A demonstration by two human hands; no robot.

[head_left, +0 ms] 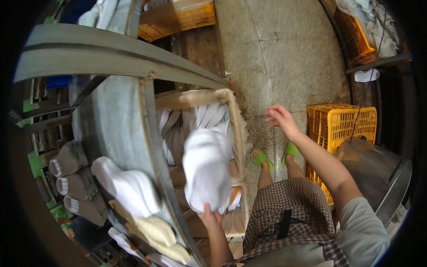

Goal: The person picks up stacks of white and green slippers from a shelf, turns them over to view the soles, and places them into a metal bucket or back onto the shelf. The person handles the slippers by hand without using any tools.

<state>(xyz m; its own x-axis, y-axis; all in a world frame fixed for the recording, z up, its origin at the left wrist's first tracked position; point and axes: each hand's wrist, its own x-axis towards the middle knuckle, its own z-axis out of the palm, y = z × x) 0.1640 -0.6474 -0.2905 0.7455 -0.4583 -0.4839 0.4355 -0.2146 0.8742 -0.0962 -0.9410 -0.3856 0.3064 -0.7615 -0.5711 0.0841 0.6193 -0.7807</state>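
At frame centre, a white sock bundle [207,171] is gripped from below by the left hand [210,219] over the half-filled wooden box [237,129]; right hand [281,119] is held empty, fingers loosely spread. More socks [126,187] are left at lower left.

The left hand [210,218] held a soft white knitted cloth sock [205,171], its surface matt and blurred. Below it stood a rough, pale cardboard box [238,133] with frayed, fuzzy edges, filled with more white cloth pieces [191,122]. The curved grey metal machine frame [115,120] looked dull and scuffed, with worn paint. On its forms sat grey-brown knitted socks [71,158], matt and ribbed at the toe. The yellow latticed plastic crate [342,124] had a slight sheen. The speckled stone floor [284,58] looked rough and dusty. The bare right hand [281,119] hung above it, near glossy green plastic sandals [262,159].
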